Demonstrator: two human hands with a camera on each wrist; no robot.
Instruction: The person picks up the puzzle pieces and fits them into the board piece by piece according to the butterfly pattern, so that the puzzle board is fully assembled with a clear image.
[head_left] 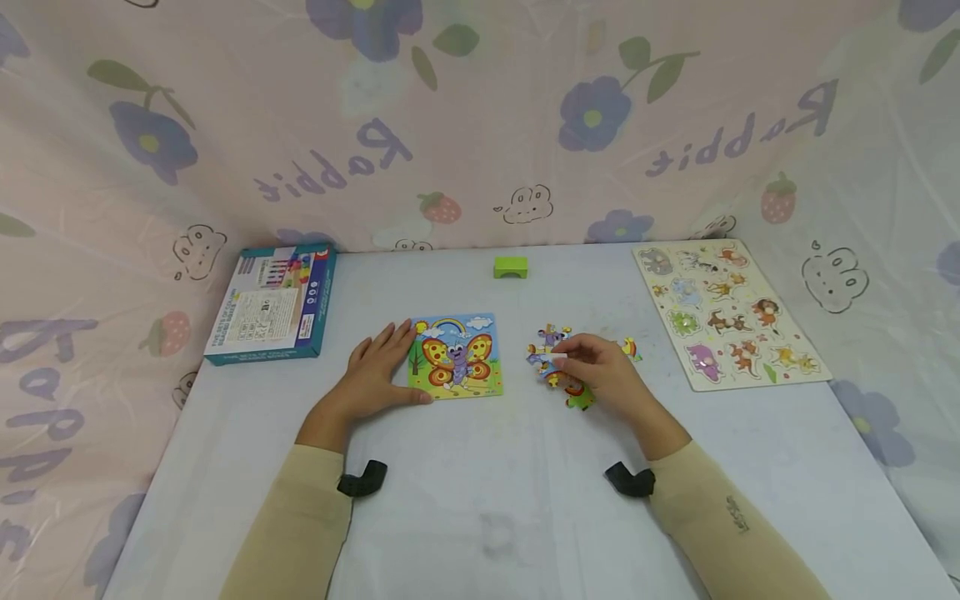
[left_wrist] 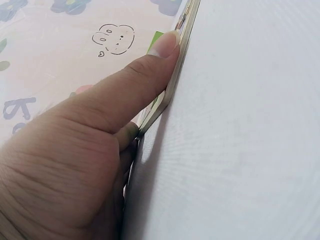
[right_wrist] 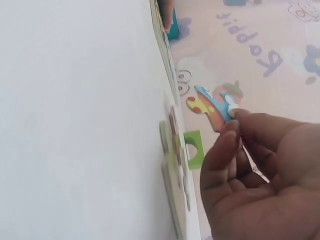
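Observation:
A square butterfly puzzle board [head_left: 457,354] lies flat just left of the table's middle in the head view. My left hand [head_left: 378,375] rests along its left side with fingers straight. The left thumb [left_wrist: 145,70] lies on the board's near edge. Over a heap of loose jigsaw pieces [head_left: 580,398] is my right hand [head_left: 603,371], pinching a puzzle piece [right_wrist: 215,107] between thumb and fingertips. In the right wrist view that piece is blue, orange and yellow, held above the table. The right hand hides part of the heap.
At the back left lies a teal and white box [head_left: 270,304]. A green arch block [head_left: 511,267] stands near the back curtain. On the right is an animal peg board [head_left: 731,317]. Printed fabric [head_left: 480,125] walls the back and sides.

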